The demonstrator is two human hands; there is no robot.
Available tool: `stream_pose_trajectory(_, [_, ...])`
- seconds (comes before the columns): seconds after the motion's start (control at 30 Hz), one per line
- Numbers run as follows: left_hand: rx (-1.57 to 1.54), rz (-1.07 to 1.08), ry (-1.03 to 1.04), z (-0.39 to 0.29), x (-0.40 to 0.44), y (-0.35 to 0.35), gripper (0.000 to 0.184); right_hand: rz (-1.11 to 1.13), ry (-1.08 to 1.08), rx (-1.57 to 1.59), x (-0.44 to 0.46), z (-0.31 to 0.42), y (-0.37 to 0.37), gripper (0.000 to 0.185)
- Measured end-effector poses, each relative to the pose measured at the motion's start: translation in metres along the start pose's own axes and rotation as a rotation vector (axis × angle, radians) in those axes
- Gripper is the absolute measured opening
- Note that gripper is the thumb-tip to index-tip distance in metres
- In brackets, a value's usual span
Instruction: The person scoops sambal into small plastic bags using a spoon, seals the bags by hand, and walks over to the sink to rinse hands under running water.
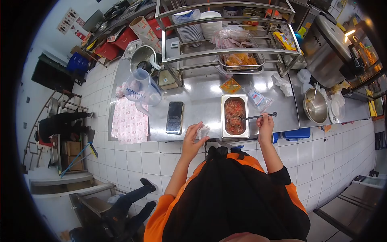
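My left hand (194, 139) grips a small clear plastic cup (203, 131) between thumb and fingers, just left of a metal pan. In my right hand (265, 126) is the handle of a dark spoon (258, 117), whose bowl dips into chopped red salsa (235, 109). That salsa fills much of the rectangular steel pan (223, 131) at the counter's front edge. A black phone (175, 117) lies flat to the left of my left hand. Behind my right hand rests a clear plastic bag (258, 99) with blue and red print.
A clear measuring jug (142, 86) stands on the left over printed paper (128, 121). Above the counter rises a metal rack (229, 51) with stacked plates. To the right are a steel bowl (316, 105) and a large cooker (326, 48). Two people (129, 205) are at the left.
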State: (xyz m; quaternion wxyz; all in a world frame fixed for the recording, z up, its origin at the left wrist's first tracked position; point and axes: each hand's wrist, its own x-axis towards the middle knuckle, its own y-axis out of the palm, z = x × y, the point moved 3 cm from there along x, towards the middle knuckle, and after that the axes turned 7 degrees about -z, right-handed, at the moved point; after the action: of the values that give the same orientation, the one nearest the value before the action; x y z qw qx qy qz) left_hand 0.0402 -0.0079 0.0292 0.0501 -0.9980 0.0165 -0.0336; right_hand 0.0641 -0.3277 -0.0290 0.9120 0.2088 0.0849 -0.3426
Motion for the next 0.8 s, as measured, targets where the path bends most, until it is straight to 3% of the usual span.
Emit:
stream_pose_trajectory(0.43, [-0.054,0.000,-0.012,0.007,-0.003,0.013,0.062,0.105,-0.124,0.047,-0.004,0.052,0.028,0.016])
stream_pose_trajectory(0.67, [-0.053,-0.008,0.003,0.006,0.000,0.014,0.063,0.108,-0.063,-0.115,0.005,0.015,0.014,0.021])
stream_pose_trajectory(0.8, [-0.033,-0.016,-0.018,0.006,-0.004,0.012,0.063,0.144,-0.183,-0.103,0.006,0.022,0.016,0.021])
